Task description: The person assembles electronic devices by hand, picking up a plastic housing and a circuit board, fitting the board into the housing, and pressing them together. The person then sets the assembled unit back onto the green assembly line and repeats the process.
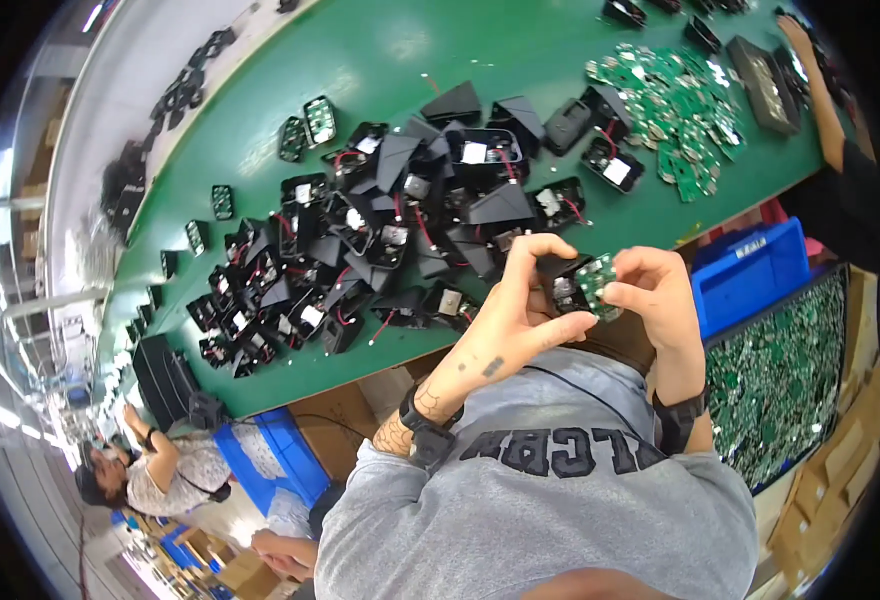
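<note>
My left hand [522, 305] is closed around a small black plastic housing [564, 291], its thumb along the near side. Inside the housing some pale parts show, but most of it is covered by my fingers. Between the thumb and fingers of my right hand [657, 292] is a small green circuit board [594, 278], tilted at the housing's right edge. Whether the board touches the housing I cannot tell. Both hands are held over the near edge of the table, in front of my body. Just beyond them lies a large pile of black housings [400, 250] with red wires.
The green table [520, 45] also bears a heap of circuit boards [675, 110] and several finished-looking units at the left. Blue bins [760, 270] stand below the edge, with a board-filled tray [780, 370]. Another person's arm [820, 95] reaches in at far right; someone sits at left.
</note>
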### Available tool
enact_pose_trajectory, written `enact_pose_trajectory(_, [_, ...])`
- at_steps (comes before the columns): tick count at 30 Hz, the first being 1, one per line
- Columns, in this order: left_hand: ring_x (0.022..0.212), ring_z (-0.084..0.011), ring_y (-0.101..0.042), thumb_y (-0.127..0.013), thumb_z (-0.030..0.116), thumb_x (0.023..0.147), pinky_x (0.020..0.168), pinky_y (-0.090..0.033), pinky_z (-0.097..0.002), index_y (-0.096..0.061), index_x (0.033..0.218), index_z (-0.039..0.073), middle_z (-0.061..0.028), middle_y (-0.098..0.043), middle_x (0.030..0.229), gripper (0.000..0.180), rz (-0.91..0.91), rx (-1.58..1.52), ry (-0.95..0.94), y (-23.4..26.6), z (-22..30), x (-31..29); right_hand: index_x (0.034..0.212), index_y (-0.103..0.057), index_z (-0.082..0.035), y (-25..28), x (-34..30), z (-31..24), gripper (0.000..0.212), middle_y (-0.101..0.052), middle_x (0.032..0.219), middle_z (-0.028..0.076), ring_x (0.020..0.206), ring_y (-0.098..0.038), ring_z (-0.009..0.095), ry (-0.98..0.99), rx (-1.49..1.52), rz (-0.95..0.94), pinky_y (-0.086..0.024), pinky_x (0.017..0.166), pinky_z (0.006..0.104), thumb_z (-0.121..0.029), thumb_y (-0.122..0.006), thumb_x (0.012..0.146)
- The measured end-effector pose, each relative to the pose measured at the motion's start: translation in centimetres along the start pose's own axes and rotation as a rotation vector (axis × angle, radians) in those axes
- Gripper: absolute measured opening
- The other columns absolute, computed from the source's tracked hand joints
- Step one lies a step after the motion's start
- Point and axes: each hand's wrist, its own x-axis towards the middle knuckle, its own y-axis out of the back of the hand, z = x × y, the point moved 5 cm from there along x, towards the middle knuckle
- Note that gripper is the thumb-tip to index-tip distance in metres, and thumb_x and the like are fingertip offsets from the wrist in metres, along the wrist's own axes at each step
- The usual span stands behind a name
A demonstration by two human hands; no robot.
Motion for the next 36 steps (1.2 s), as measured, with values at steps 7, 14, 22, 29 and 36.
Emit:
enact_pose_trajectory(7, [0.082,-0.0109,-0.063,-0.057,-0.005,0.086,0.074,-0.053,-0.0259,-0.05,0.124,0.008,-0.0061,-0.062,0.1,0.04,0.22,0.61,-0.242,1.3,1.8,-0.3,0.088,-0.067,0.002,-2.5,0.1,-0.3,0.011,-0.068,0.084,0.007,0.071,-0.064,0.01,-0.031,0.092,0.023,-0.052,0.062,0.0223,-0.002,-0.072,0.08])
enact_pose_trajectory(14, [0.105,-0.0123,-0.055,-0.047,-0.005,0.09,0.092,-0.044,-0.0265,-0.04,0.136,0.007,-0.01,-0.057,0.116,0.048,0.145,-0.026,-0.25,1.1,0.2,0.4,0.092,-0.058,0.0,-3.7,-0.3,-2.1,0.021,-0.065,0.078,0.005,0.068,-0.063,0.009,0.104,-0.079,0.231,-0.051,0.059,0.02,0.004,-0.072,0.078])
enact_pose_trajectory(22, [0.107,-0.0155,-0.054,-0.051,0.003,0.095,0.09,-0.049,-0.0309,-0.03,0.142,0.01,-0.0098,-0.052,0.12,0.053,0.102,-0.115,-0.189,-0.5,0.2,-0.2,0.091,-0.057,-0.002,-3.6,-0.7,-4.2,0.022,-0.062,0.068,0.001,0.061,-0.058,0.004,0.029,-0.473,0.21,-0.044,0.055,0.0179,-0.003,-0.074,0.078])
enact_pose_trajectory(29, [0.11,-0.0175,-0.054,-0.05,0.005,0.096,0.088,-0.052,-0.0337,-0.021,0.147,0.01,-0.0121,-0.048,0.126,0.059,0.013,-0.113,-0.151,-0.8,0.1,-0.1,0.122,-0.054,0.001,-2.5,0.2,-3.4,0.043,-0.06,0.113,0.011,0.099,-0.058,0.013,0.46,-0.527,0.144,-0.047,0.083,0.0263,-0.008,-0.068,0.083])
enact_pose_trajectory(36, [0.088,-0.014,-0.06,-0.046,-0.003,0.094,0.078,-0.053,-0.0289,-0.005,0.153,0.015,-0.0098,-0.052,0.115,0.074,0.003,-0.011,-0.119,-1.6,-0.1,-0.2,0.126,-0.052,0.002,-3.9,0.2,-1.3,0.041,-0.062,0.108,0.008,0.093,-0.059,0.012,0.139,0.057,0.023,-0.047,0.083,0.0253,-0.007,-0.064,0.087])
